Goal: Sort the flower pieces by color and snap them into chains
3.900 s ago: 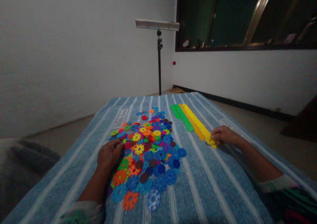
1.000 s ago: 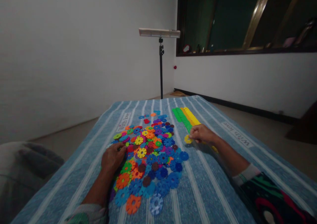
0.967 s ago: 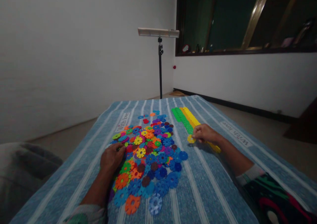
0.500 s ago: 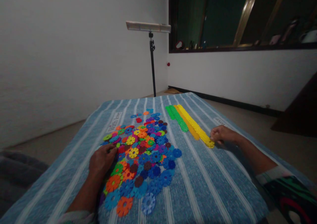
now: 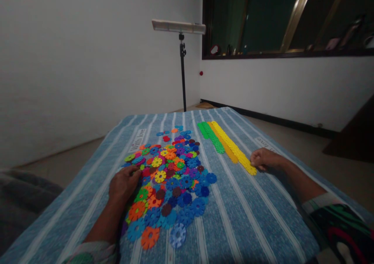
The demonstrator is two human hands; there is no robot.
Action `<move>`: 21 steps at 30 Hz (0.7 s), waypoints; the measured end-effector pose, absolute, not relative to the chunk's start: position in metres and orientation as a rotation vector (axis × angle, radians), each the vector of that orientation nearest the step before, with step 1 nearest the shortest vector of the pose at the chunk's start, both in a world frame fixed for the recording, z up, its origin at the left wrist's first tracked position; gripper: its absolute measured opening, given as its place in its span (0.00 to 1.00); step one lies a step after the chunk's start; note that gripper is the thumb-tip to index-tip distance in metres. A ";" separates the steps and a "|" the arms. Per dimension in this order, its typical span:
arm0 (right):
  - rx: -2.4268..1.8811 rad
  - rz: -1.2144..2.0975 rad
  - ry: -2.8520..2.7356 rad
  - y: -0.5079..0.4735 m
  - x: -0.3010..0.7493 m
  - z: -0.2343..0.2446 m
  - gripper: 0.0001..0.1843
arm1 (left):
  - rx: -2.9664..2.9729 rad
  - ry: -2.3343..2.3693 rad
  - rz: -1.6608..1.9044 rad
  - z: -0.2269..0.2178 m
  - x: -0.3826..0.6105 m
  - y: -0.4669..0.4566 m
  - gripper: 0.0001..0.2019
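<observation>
How notched discs (image 5: 160, 176) lie on a striped cloth (image 5: 251, 221)

While the surface carries no order on its left half, its right half shows overlapping rows. A mixed heap (image 5: 175, 184) of flat, flower-like discs, each with a slotted rim, covers the left: blue predominates toward the viewer, with orange, yellow, green, red, purple and brown among it. At the near edge lie an orange disc (image 5: 150, 237) and, just beside it, a pale, glossy blue disc (image 5: 178, 234); a red piece (image 5: 166, 138) lies beyond the heap's far end.

To the right, from left to right, run a short green row (image 5: 203, 131), a longer green row (image 5: 215, 140), an amber row (image 5: 230, 155) and a yellow row (image 5: 233, 145), which reaches nearest the viewer.

The left hand (image 5: 124, 182) rests at the heap's left margin, fingers curled; whether they grasp a disc cannot be told. The right hand (image 5: 267, 159), its fingers bent inward, meets the near end of the yellow row; its grip is likewise hidden.

Behind stands a light panel (image 5: 179, 27) on a black pole (image 5: 183, 81). Small vessel-like objects (image 5: 228, 49) occupy the window ledge, too dark for their contents to be read.
</observation>
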State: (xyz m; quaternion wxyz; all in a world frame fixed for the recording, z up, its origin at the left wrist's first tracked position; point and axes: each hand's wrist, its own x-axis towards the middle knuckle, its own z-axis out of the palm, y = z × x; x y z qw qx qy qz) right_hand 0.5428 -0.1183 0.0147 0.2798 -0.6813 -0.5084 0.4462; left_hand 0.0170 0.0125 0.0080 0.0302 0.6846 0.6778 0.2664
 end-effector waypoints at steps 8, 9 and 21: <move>-1.851 1.037 -1.390 -0.116 0.522 0.027 0.15 | 2.132 2.088 0.698 0.013 0.019 0.008 0.17; -1.842 1.015 -1.410 -0.114 0.516 0.030 0.15 | 2.135 2.085 0.705 0.012 0.020 0.007 0.17; -1.506 1.131 -1.799 -0.062 0.377 0.034 0.08 | 2.128 2.089 0.722 0.006 0.024 -0.002 0.14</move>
